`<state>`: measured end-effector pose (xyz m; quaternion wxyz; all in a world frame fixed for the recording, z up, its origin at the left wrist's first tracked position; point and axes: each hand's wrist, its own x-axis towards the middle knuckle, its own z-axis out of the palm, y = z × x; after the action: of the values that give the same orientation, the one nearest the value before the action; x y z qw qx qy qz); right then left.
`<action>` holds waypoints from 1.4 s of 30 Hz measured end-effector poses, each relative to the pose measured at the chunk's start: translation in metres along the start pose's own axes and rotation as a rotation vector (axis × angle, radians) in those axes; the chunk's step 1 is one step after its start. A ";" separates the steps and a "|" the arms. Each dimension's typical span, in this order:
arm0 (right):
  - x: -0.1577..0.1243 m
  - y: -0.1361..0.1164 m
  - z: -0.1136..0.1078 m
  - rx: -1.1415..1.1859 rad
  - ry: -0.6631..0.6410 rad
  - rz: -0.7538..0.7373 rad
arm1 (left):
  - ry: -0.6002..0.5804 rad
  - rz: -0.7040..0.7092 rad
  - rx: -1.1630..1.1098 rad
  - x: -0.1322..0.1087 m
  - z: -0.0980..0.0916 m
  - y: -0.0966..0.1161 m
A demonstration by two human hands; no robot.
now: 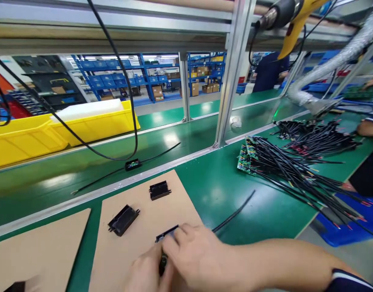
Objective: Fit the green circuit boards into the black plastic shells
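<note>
Both my hands meet over a black plastic case (167,232) at the near end of a cardboard sheet (138,243). My right hand (198,253) lies across the case, fingers curled and pressed on it. My left hand (148,269) pinches the case's near side, where a small dark part shows between the fingers. A black cable (235,211) emerges beyond my right hand. The case's inside is mostly hidden. On the same sheet lie an open black case (123,220) and a smaller-looking one (159,190), both apart from my hands.
Wired circuit boards (246,156) with a heap of black cables (292,178) lie at right. A cased board with cables (132,164) rests on the conveyor beside yellow bins (98,125). A heat gun (292,28) hangs overhead. Another person's arm (369,127) is at right.
</note>
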<state>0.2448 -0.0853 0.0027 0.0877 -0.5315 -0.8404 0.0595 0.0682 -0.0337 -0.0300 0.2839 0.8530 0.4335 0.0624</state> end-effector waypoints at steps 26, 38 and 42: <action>0.043 0.045 0.023 0.142 -0.212 -0.198 | -0.112 0.022 0.017 0.008 -0.019 -0.018; 0.036 0.040 0.035 0.171 -0.127 -0.180 | -0.087 0.030 0.021 0.004 -0.010 -0.017; 0.030 0.042 0.038 0.254 -0.141 -0.147 | -0.113 0.048 0.036 0.002 -0.014 -0.018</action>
<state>0.2610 -0.0401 -0.0398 0.0991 -0.4478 -0.8668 0.1960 0.0518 -0.0174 -0.0286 0.2906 0.8704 0.3971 0.0133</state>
